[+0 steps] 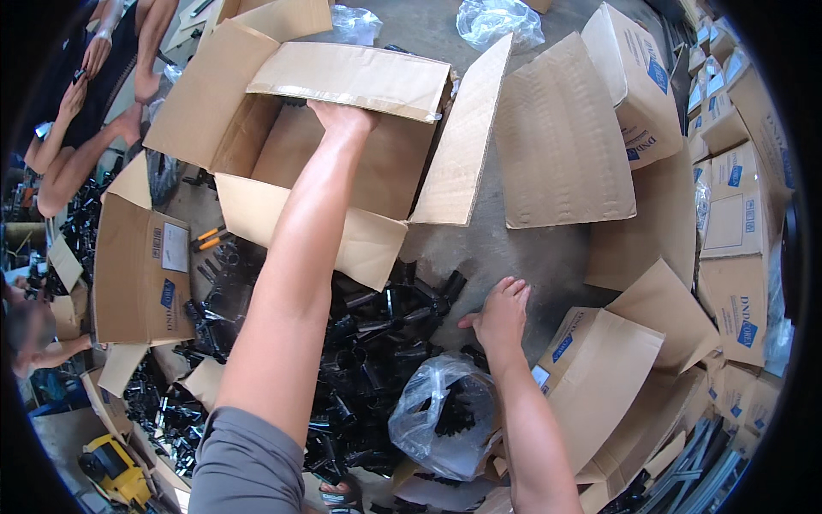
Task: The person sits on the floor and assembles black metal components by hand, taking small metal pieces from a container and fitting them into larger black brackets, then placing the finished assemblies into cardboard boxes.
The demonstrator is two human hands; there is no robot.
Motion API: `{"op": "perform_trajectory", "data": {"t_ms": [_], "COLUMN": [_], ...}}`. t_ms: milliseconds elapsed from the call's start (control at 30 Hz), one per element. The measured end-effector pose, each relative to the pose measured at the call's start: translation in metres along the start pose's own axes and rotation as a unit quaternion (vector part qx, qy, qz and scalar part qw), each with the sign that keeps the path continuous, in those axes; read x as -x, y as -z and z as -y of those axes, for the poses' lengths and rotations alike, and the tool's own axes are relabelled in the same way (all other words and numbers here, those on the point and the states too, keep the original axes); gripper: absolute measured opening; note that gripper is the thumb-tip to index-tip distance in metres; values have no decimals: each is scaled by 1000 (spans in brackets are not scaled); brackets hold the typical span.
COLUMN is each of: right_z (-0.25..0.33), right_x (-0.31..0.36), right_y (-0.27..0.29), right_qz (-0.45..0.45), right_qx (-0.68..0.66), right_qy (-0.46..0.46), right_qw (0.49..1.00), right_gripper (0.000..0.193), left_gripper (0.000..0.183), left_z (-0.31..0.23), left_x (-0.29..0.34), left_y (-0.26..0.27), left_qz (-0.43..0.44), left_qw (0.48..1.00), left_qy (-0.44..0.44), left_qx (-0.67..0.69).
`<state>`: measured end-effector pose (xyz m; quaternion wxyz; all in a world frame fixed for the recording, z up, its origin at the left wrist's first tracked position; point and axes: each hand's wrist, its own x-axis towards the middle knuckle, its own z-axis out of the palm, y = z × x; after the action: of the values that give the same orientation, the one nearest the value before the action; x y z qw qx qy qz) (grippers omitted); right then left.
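Note:
A large open cardboard box [355, 77] stands at the top middle with its flaps spread out. My left hand [342, 116] reaches inside it, and the far flap covers the fingers, so I cannot see what they touch. Over the grey floor to the right, my right hand [502, 315] is open and empty, thumb apart from the fingers. Beside it and beneath my left arm lies a heap of short black tube-like parts [360, 360]. A clear plastic bag [441, 420] holding black pieces sits close to my right forearm.
Open cartons stand at the right [599, 368] and left [141, 270]; more are stacked along the right edge [736, 214]. Orange-handled tools [210, 238] lie by the heap. Loose plastic [499, 23] is at the top. People's limbs [98, 51] show at left, near a yellow machine [120, 471].

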<state>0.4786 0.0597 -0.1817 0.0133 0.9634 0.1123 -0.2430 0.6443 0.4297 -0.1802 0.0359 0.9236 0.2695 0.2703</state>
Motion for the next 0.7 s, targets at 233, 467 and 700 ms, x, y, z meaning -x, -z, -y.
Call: {"op": "perform_trajectory", "data": {"t_ms": [233, 467, 700], "right_z": [8, -2, 4], "right_x": [-3, -4, -2], "right_y": [-4, -1, 0], "right_qz": [6, 15, -9], "right_qx": [8, -3, -3], "right_qy": [12, -11, 9], "right_qw": [1000, 1000, 1000], "right_gripper": [124, 125, 125], "left_gripper": [71, 80, 91], "left_z": [59, -24, -10], "left_x": [-12, 18, 23], "left_y": [-49, 13, 5], "left_qz": [-59, 44, 132], "left_qw": [965, 994, 984], "left_qy": [55, -73, -91], "left_qx": [251, -67, -77]}}
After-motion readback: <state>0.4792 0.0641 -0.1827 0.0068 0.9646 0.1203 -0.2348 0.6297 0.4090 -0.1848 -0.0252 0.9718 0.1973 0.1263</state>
